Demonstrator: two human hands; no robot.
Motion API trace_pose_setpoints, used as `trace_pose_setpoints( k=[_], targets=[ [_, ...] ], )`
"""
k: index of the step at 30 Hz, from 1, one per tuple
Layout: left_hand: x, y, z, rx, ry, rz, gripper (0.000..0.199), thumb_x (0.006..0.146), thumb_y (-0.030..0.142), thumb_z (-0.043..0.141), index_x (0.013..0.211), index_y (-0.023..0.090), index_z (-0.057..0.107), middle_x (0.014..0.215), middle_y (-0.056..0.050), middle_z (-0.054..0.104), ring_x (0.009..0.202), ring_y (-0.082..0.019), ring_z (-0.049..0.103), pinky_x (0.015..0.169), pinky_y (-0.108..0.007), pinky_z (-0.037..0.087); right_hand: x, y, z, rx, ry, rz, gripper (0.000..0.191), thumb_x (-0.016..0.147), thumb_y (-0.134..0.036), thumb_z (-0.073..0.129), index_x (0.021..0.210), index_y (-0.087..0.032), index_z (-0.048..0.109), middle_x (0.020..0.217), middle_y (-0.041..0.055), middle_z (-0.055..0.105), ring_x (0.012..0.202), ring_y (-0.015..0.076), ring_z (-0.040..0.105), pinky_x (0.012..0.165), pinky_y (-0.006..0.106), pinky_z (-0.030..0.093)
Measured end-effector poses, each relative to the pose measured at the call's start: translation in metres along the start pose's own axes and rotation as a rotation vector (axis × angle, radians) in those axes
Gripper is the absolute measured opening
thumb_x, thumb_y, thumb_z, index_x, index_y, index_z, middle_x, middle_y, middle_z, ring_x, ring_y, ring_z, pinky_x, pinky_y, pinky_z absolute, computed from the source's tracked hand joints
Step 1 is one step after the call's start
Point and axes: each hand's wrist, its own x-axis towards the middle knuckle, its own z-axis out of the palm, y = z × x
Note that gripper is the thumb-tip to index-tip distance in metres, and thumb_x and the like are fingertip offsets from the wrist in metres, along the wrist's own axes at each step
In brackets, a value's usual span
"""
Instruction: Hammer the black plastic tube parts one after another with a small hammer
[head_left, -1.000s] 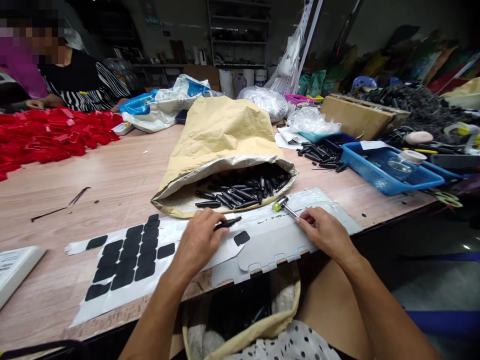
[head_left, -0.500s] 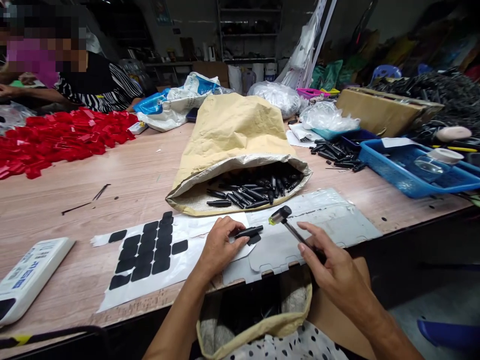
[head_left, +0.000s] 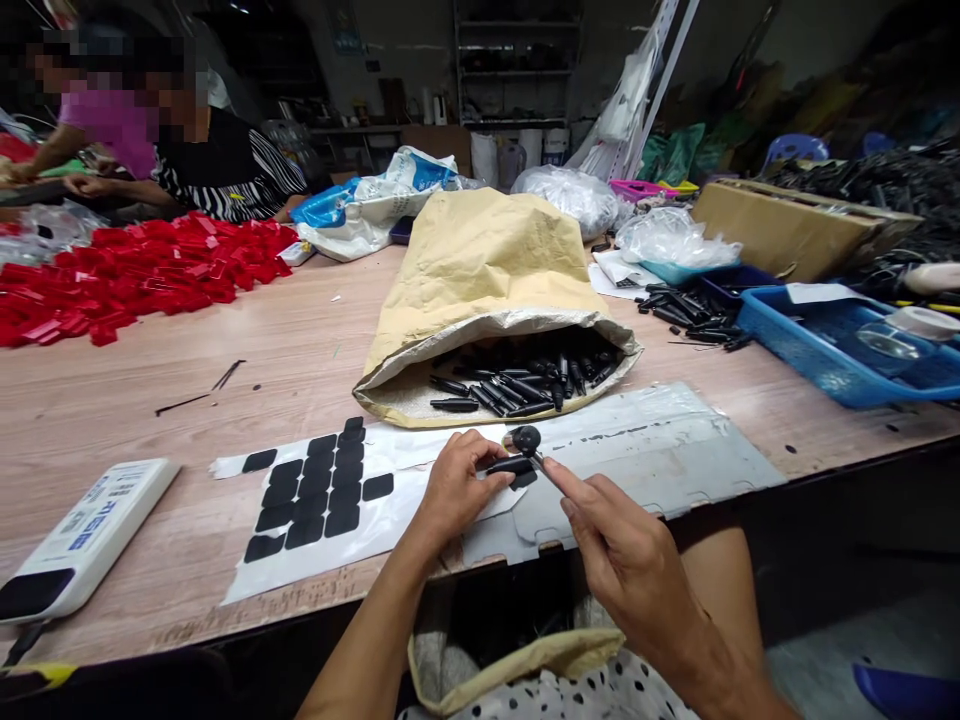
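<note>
My left hand [head_left: 459,490] pinches a slim black tube-shaped part [head_left: 510,465] at the near edge of the grey board [head_left: 645,445]. In my right hand [head_left: 626,545] is a small mallet [head_left: 528,439] with a round black head, gripped by its handle. The mallet's head is just above the part; whether they touch cannot be made out. A black square piece [head_left: 525,480] shows under the part. Left of my hands lies a white sheet [head_left: 247,585] with rows of black rounded squares [head_left: 307,505]. Behind the board, a tan sack [head_left: 487,250] opens toward me, holding many similar black parts [head_left: 517,390].
A second open sack [head_left: 525,665] is at my lap below the table edge. At left are a white device [head_left: 97,540] and a red heap of pieces [head_left: 150,275]. Right: a blue tray [head_left: 817,375] and loose black parts [head_left: 694,312]. A co-worker [head_left: 225,165] sits at far left.
My right hand has moved left, bringing the mallet's head over to the black part. My left hand keeps its hold. The whole view has shifted slightly.
</note>
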Motion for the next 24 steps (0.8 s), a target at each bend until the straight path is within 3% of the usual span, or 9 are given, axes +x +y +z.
trace_pose_setpoints(
  k=[4,10,13,17,20,24],
  targets=[
    [0.0,0.0,0.001,0.015,0.017,-0.011,0.013,0.076,0.013,0.078,0.076,0.02,0.067,0.081,0.0,0.06,0.087,-0.019,0.053,0.078,-0.031,0.04,0.001,-0.002,0.005,-0.155,-0.085,-0.012,0.057,0.096,-0.008,0.042,0.147,-0.032,0.052,0.081,0.0008,0.061,0.068,0.0133,0.062,0.061,0.023,0.048],
    [0.0,0.0,0.002,-0.003,0.017,-0.01,0.015,0.076,0.012,0.076,0.086,0.022,0.071,0.086,0.0,0.064,0.089,-0.02,0.055,0.081,-0.033,0.041,0.0,0.001,-0.001,-0.158,0.024,0.011,0.058,0.098,-0.011,0.043,0.151,-0.033,0.047,0.085,0.0006,0.063,0.071,0.0132,0.064,0.065,0.024,0.049],
    [0.0,0.0,0.003,-0.003,0.02,-0.035,0.015,0.075,0.011,0.074,0.085,0.022,0.071,0.085,-0.001,0.063,0.089,-0.02,0.055,0.081,-0.033,0.041,-0.003,0.004,0.0,-0.173,-0.022,0.038,0.054,0.098,-0.013,0.042,0.148,-0.033,0.051,0.084,0.0003,0.064,0.068,0.0131,0.065,0.06,0.023,0.049],
    [-0.001,0.001,0.002,-0.004,0.015,-0.045,0.015,0.075,0.012,0.073,0.086,0.022,0.072,0.086,-0.001,0.063,0.09,-0.021,0.055,0.081,-0.033,0.042,-0.001,0.011,-0.007,-0.098,0.035,0.087,0.048,0.1,-0.02,0.045,0.146,-0.033,0.053,0.102,0.0026,0.071,0.085,0.0151,0.069,0.074,0.025,0.053],
    [-0.002,0.002,0.0,0.009,0.015,-0.035,0.012,0.077,0.015,0.073,0.088,0.022,0.072,0.088,-0.002,0.064,0.091,-0.021,0.055,0.082,-0.034,0.042,0.005,0.028,-0.023,-0.149,0.129,0.161,0.046,0.099,-0.026,0.049,0.144,-0.035,0.055,0.114,0.0025,0.071,0.098,0.0182,0.069,0.079,0.028,0.053],
    [-0.002,0.002,-0.002,0.017,-0.01,-0.026,0.009,0.088,0.028,0.067,0.093,0.023,0.073,0.09,-0.003,0.064,0.094,-0.022,0.055,0.084,-0.036,0.041,0.009,0.074,-0.041,-0.428,0.093,0.278,0.044,0.095,-0.024,0.052,0.135,-0.038,0.062,0.099,-0.0013,0.071,0.081,0.0171,0.067,0.062,0.03,0.046]
  ],
)
